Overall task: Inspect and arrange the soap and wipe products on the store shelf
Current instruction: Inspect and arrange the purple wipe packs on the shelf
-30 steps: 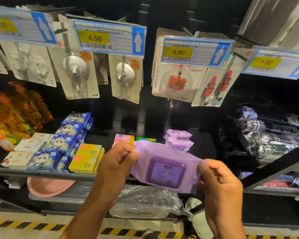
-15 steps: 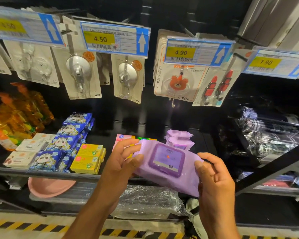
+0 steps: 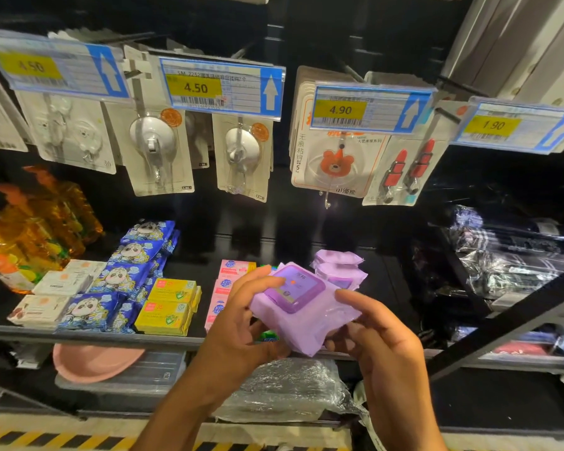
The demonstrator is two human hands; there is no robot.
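A purple wipe pack (image 3: 302,307) with a darker purple lid is held over the front edge of the black shelf (image 3: 92,333), tilted with its lid facing up and left. My left hand (image 3: 241,320) grips its left end, thumb on top near the lid. My right hand (image 3: 378,340) holds the right end from below with curled fingers. Two more purple wipe packs (image 3: 339,266) are stacked on the shelf just behind. Pink soap boxes (image 3: 233,271), yellow soap boxes (image 3: 168,304), blue panda-print packs (image 3: 121,275) and white soap boxes (image 3: 52,296) lie to the left.
Carded hooks (image 3: 158,151) and price tags (image 3: 222,86) hang above the shelf. Orange bottles (image 3: 36,229) stand at far left. Dark wrapped goods (image 3: 508,255) fill the right shelf. Below are a pink basin (image 3: 92,362) and a plastic-wrapped bundle (image 3: 290,388).
The purple pack has tipped from facing me to lid-up and moved up and away toward the shelf. Both hands travelled with it, and the view drew closer to the shelf.
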